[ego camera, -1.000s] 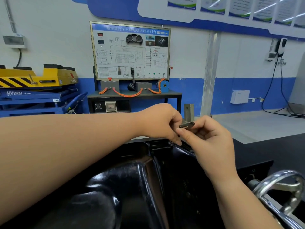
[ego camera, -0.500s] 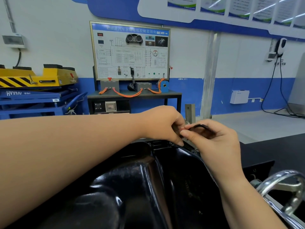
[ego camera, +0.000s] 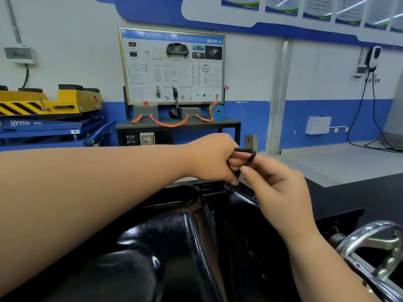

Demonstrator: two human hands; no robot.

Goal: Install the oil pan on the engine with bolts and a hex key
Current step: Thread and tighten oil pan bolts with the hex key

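Note:
A glossy black oil pan (ego camera: 192,232) fills the lower middle of the view. Over its far rim stands a black L-shaped hex key (ego camera: 247,154), its short arm on top. My left hand (ego camera: 214,159) reaches across from the left and pinches the key's shaft with curled fingers. My right hand (ego camera: 277,188) comes from the lower right and holds the key's bent end between thumb and fingers. A bolt head (ego camera: 227,185) shows on the rim right below the key's tip. The tip itself is hidden behind my fingers.
A chrome handwheel (ego camera: 370,253) sticks out at the lower right beside the engine stand. Behind are a training board on a table (ego camera: 174,125), a yellow and blue lift cart (ego camera: 50,114) at the left, and a metal post (ego camera: 250,141) just past my hands.
The hex key's short arm has swung round from pointing left to lying on top toward the right. My right hand's fingers shifted along it, while the left hand stayed at the shaft.

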